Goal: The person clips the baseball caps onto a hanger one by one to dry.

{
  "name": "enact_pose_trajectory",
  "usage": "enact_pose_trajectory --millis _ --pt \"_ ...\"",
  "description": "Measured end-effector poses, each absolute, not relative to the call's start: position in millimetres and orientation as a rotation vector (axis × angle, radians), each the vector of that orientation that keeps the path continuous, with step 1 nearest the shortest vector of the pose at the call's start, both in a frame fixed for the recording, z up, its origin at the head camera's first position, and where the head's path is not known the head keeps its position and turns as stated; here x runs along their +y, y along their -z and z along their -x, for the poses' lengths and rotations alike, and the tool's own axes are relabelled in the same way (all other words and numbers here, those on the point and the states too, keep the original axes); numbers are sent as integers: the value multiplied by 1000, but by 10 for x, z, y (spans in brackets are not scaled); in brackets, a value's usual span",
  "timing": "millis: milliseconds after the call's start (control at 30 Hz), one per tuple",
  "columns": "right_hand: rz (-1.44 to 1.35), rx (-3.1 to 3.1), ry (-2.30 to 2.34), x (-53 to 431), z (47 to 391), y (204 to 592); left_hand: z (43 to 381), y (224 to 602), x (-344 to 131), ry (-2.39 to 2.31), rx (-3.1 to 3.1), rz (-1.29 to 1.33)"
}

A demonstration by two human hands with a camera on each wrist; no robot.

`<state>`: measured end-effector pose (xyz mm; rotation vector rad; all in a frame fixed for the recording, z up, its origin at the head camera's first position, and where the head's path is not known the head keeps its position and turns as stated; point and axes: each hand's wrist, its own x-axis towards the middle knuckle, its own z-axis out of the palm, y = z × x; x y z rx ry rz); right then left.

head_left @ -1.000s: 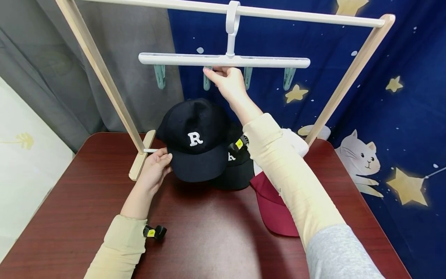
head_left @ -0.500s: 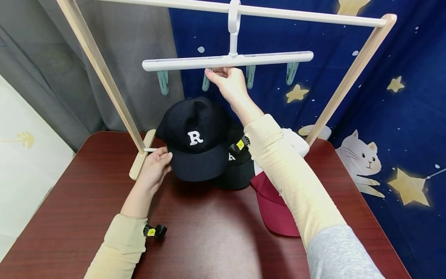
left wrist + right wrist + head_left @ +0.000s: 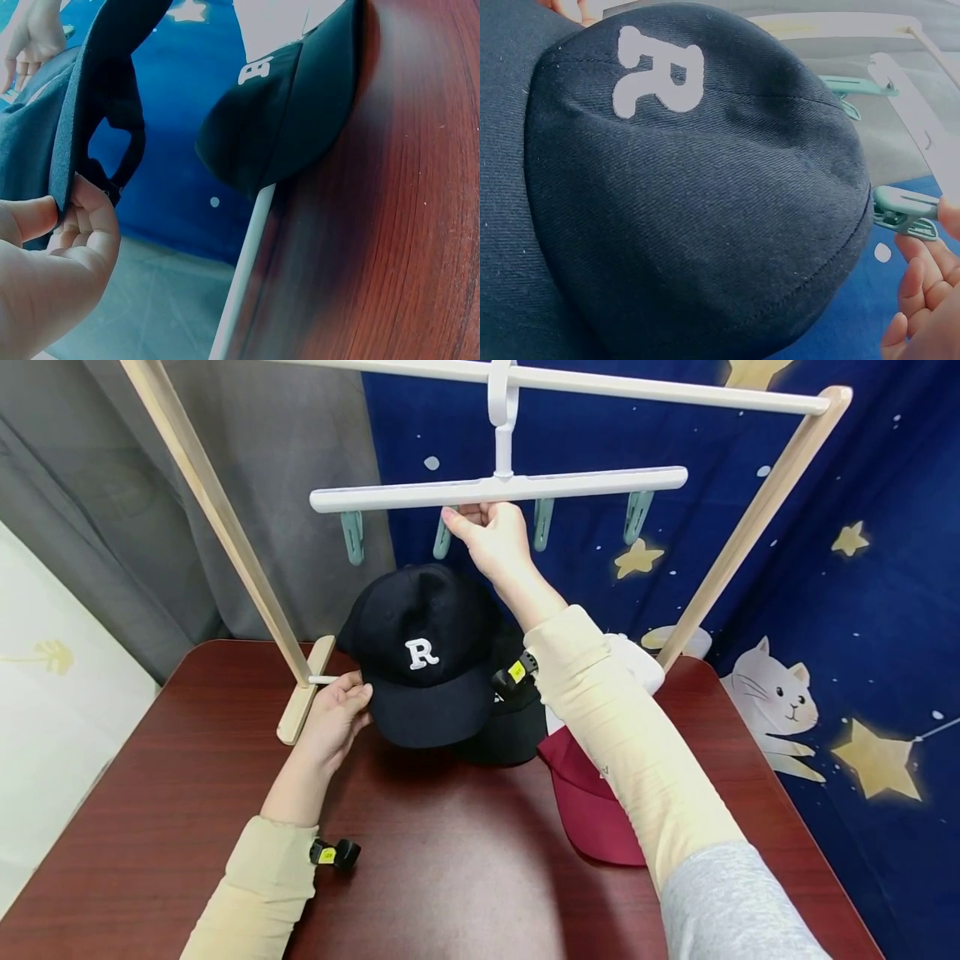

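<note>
My left hand (image 3: 333,718) pinches the brim edge of a navy baseball cap (image 3: 393,610) with a white R, thumb on one side and fingers on the other. The cap is held above the table, crown up. Over it, my right hand (image 3: 498,547) pinches a green clothespin (image 3: 442,537) below a white hanger (image 3: 585,485). In the right wrist view this clothespin (image 3: 907,204) has its end at the edge of the cap's crown; whether they touch I cannot tell. Several such clothespins line the hanger, which hooks on a white rod (image 3: 660,389).
A black cap (image 3: 510,735) sits behind the navy one. A red cap (image 3: 592,818) and a white cap (image 3: 637,664) lie at the right, partly behind my right forearm. Wooden rack posts (image 3: 225,535) stand on either side of the dark red table (image 3: 450,860).
The hanger has tilted, its left end lower and its right end higher, and shifted slightly right. Both hands keep their grips, and the navy cap has hardly moved.
</note>
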<state>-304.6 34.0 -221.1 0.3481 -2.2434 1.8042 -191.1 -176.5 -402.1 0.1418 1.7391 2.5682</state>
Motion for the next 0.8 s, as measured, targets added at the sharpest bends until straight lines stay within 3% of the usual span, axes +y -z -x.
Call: enact_pose_trajectory --millis 800 --pt "-425 -2188 -1914 419 2958 2201 1920 4012 -1719 -2599 1718 -179"
